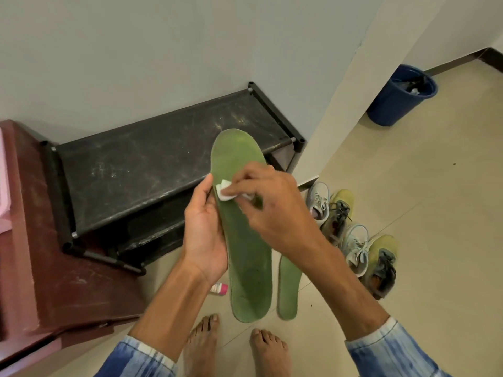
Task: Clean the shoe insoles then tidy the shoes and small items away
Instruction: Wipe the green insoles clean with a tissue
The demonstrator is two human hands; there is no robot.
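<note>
A person standing barefoot on a tiled floor wipes a green insole (249, 257) held upright at the centre of the frame. The left hand (204, 229) grips its left edge, thumb laid along the rim and fingers curled behind. The right hand (272, 210) pinches a white pad (223, 194) between thumb and fingertips and presses it to the upper half of the insole.

A second insole (290, 287) lies flat on the floor just right of the held one – whether it has been cleaned cannot be told from here. Four shoes (353, 240), two grey and two yellow-green, stand in a row along the wall's foot at right of centre, none of them on the black shoe rack (163, 164) at centre left. A small pink-capped bottle (220, 289) sits on the floor below the left wrist. A blue bin (400, 96) stands at upper right and a brown cabinet (54, 240) fills the lower left.

By the look of it, the job is in its first half – cleaning under way, with the insoles yet to be refitted and the shoes, bottle and pad yet to be put away.
</note>
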